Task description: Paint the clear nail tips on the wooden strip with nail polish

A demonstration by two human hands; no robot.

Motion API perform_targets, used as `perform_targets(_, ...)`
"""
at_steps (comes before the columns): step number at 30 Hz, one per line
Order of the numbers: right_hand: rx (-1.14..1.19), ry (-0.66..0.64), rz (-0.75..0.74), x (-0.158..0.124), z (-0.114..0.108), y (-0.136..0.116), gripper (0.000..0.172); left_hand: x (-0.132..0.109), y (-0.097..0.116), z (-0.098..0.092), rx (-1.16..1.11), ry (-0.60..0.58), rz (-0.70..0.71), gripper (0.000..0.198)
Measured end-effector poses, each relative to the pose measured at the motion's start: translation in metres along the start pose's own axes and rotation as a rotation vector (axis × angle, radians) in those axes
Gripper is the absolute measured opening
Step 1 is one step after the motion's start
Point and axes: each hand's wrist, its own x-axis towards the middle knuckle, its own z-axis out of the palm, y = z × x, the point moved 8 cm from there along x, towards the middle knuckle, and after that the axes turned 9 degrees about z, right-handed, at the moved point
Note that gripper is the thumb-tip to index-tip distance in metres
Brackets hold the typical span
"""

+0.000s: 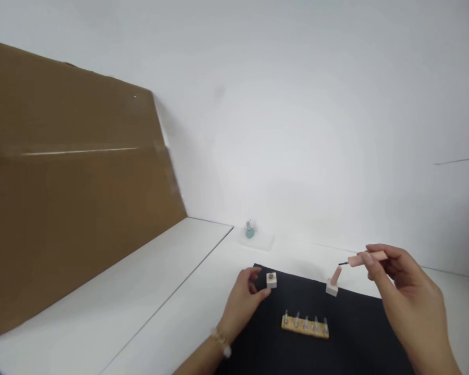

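Note:
My right hand [408, 291] pinches a peach cylindrical handle [367, 258] with a thin black tip pointing left, held in the air. Just below that tip, a matching peach cylinder [335, 275] stands tilted on a small white cube [331, 289] at the black mat's far edge. My left hand [242, 304] curls close around the left side of another white cube [271, 280], which has a metal-topped fitting. Whether that hand grips the cube is hard to tell. A wooden strip [305, 326] with several small upright pegs lies between my hands.
The black mat [355, 323] lies on a white table [160, 291]. A teal bottle [250, 232] stands on a clear stand at the back. A brown cardboard sheet [70, 177] rises along the left, and a white wall fills the back. A bracelet [221, 341] circles my left wrist.

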Motion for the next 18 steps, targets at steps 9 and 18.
perform_targets(9,0.171,-0.227,0.015,-0.016,0.038,0.004,0.040,0.014,0.043,0.019,0.051,-0.054,0.091,0.013)
perform_targets(18,0.121,-0.298,-0.402,-0.056,0.049,-0.039,0.021,-0.024,0.121,0.010,-0.038,-0.096,0.310,0.016)
